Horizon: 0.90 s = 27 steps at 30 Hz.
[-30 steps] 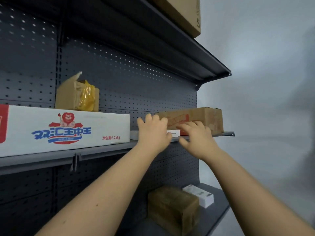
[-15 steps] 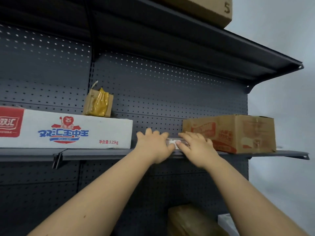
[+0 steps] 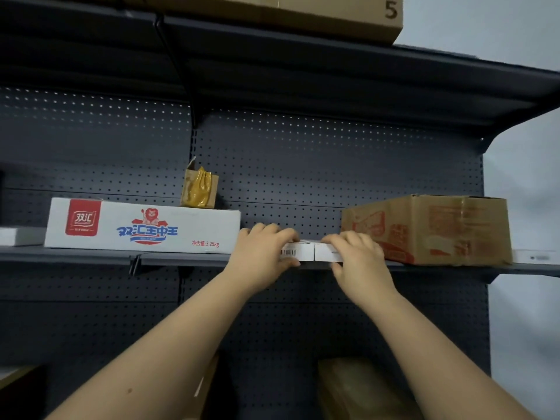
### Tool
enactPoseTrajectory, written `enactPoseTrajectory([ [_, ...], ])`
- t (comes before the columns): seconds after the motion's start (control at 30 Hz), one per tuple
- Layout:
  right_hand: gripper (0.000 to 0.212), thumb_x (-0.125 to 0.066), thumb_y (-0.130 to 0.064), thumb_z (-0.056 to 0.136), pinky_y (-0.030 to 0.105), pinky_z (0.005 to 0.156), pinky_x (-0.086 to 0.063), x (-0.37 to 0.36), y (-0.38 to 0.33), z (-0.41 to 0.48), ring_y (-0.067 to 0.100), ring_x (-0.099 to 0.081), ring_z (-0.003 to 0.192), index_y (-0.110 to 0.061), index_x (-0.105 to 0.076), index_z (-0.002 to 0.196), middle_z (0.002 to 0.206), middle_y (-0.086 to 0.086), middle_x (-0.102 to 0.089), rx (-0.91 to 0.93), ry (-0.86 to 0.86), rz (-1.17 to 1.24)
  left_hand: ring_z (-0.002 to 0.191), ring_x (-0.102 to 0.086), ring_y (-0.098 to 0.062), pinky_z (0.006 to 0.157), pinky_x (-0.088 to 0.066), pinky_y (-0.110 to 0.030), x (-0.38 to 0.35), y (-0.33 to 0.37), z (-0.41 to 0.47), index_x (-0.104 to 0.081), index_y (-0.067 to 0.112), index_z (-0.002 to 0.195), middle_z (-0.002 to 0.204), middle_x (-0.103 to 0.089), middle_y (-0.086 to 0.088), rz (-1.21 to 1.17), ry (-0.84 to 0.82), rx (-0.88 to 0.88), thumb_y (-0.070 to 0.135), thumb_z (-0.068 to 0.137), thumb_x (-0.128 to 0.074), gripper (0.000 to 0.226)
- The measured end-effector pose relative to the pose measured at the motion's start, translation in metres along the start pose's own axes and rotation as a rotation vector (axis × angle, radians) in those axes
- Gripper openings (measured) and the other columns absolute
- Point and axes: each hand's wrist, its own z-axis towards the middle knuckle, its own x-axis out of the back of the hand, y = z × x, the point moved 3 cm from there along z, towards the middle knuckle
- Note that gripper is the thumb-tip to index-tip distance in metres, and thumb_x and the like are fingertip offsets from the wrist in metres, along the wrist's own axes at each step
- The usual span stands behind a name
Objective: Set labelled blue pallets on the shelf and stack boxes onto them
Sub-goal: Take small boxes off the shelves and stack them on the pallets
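Two flat white boxes lie side by side at the front edge of the dark shelf (image 3: 181, 258). The left white box (image 3: 298, 253) shows a barcode, and my left hand (image 3: 263, 253) grips its left end, fingers over the top and thumb beneath. My right hand (image 3: 359, 258) holds the right white box (image 3: 323, 252) the same way. They sit in the gap between a long white box with a lion logo (image 3: 142, 227) and a brown carton with red print (image 3: 430, 230). No blue pallet is in view.
A small torn brown box with yellow tape (image 3: 199, 189) stands behind the long white box. Flat white boxes lie at the shelf's far left (image 3: 21, 236) and far right (image 3: 535, 256). A carton marked 5 (image 3: 333, 16) sits on the top shelf. More brown cartons (image 3: 360, 389) rest below.
The view has swung left and squared up to the shelf. My hands have drawn slightly apart, uncovering the two white boxes' front faces, and my thumbs now hook under them.
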Motion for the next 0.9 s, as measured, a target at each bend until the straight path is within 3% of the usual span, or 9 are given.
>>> enactPoseTrajectory([
  [0.13,0.045,-0.065,-0.005,0.082,0.038,0.103,-0.027,0.01,-0.001,0.0,0.022,-0.045,0.112,-0.027,-0.06,0.121,0.115,-0.006,-0.056,0.03,0.179,0.017,0.115,-0.044,-0.019,0.094,-0.032,-0.036,0.012,0.004,-0.006,-0.05,0.032,0.118,0.123,-0.053,0.008,0.004,0.107,-0.003,0.044,0.09,-0.06,0.032],
  [0.27,0.043,-0.069,-0.003,0.076,0.036,0.097,-0.026,0.034,-0.013,0.014,0.017,-0.042,0.108,-0.026,-0.065,0.112,0.11,-0.006,-0.057,0.007,0.383,0.188,0.109,-0.047,-0.023,0.094,-0.033,-0.04,0.038,0.003,-0.011,-0.056,0.025,0.112,0.114,-0.056,0.003,0.057,0.32,0.006,0.035,0.087,-0.066,0.028],
  [0.47,0.043,-0.072,-0.002,0.073,0.038,0.098,-0.025,0.038,-0.084,0.043,0.016,-0.038,0.109,-0.026,-0.066,0.108,0.111,-0.006,-0.057,0.084,0.456,0.386,0.098,-0.055,-0.028,0.085,-0.038,-0.044,0.092,-0.045,-0.034,-0.063,0.019,0.102,0.104,-0.062,-0.002,0.216,0.463,0.092,0.031,0.078,-0.077,0.03],
  [0.67,0.046,-0.074,0.004,0.065,0.037,0.095,-0.026,0.016,-0.202,0.05,0.018,-0.04,0.104,-0.021,-0.067,0.102,0.106,-0.003,-0.058,0.223,0.52,0.59,0.095,-0.06,-0.031,0.082,-0.042,-0.046,0.157,-0.134,-0.102,-0.065,0.018,0.098,0.1,-0.065,-0.003,0.421,0.503,0.221,0.024,0.07,-0.085,0.035],
  [0.9,0.044,-0.076,0.005,0.063,0.039,0.093,-0.028,0.008,-0.413,0.045,0.024,-0.042,0.102,-0.02,-0.07,0.099,0.108,0.005,-0.059,0.385,0.55,0.825,0.091,-0.058,-0.031,0.077,-0.041,-0.043,0.263,-0.254,-0.237,-0.064,0.021,0.097,0.098,-0.064,-0.002,0.673,0.441,0.436,0.024,0.07,-0.085,0.035],
])
